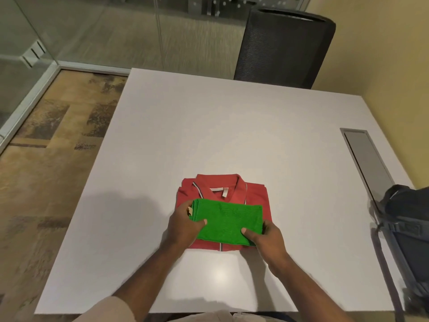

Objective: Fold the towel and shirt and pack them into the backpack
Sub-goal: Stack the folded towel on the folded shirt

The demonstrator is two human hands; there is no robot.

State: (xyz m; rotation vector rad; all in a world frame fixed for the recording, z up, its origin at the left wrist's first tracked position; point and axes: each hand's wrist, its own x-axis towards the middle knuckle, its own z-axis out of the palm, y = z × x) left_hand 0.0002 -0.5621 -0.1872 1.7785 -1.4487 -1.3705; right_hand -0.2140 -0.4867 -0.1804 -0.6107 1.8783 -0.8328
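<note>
On the white table (232, 126) a red shirt (253, 194) lies folded into a neat square, collar toward the far edge, with a white label showing inside the neck. A folded green towel (228, 221) sits on top of it, covering the nearer half and slightly skewed, its right end reaching lower than its left.

Both of the person's hands are on the towel. The left hand (183, 225) grips the towel's left end — thumb laid on top, fingers curled round the edge, where a small pale tag peeks out. The right hand (267, 240) holds the near right corner in much the same way: thumb pressed on the green cloth, fingers wrapped round the side and tucked beneath it.

Over at the table's right edge stands a dark backpack (408, 228), only partly in sight, well apart from the stacked clothes. Just beside it a grey cable hatch (364, 156) is set flush into the tabletop. A black mesh chair (283, 47) stands at the far side — pushed close to the table.
</note>
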